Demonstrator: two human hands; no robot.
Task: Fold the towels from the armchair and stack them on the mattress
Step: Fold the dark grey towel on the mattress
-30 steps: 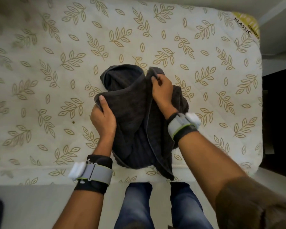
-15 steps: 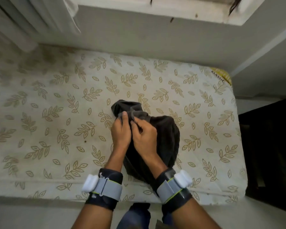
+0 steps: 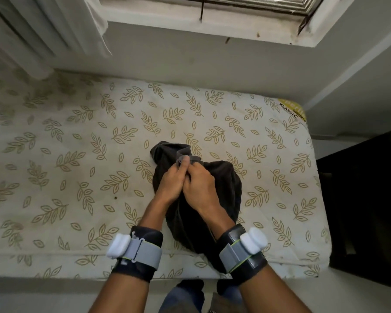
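Observation:
A dark grey towel (image 3: pixel 226 184) lies bunched on the leaf-patterned mattress (image 3: pixel 77 168), its near end hanging over the front edge. My left hand (image 3: pixel 172 182) and my right hand (image 3: pixel 200 187) are pressed together over the towel's middle. Both pinch the same stretch of towel hem at their fingertips. Part of the towel under the hands is hidden. The armchair is out of view.
A wall and a window sill (image 3: pixel 190 26) rise behind the mattress, with a white curtain (image 3: pixel 43 30) at the back left. A dark piece of furniture (image 3: pixel 366 199) stands close to the mattress's right end. My legs (image 3: pixel 185 297) are at the front edge.
My hands came together from apart and now pinch the hem side by side. The camera tilted up, bringing the wall and window into view. The towel is more bunched.

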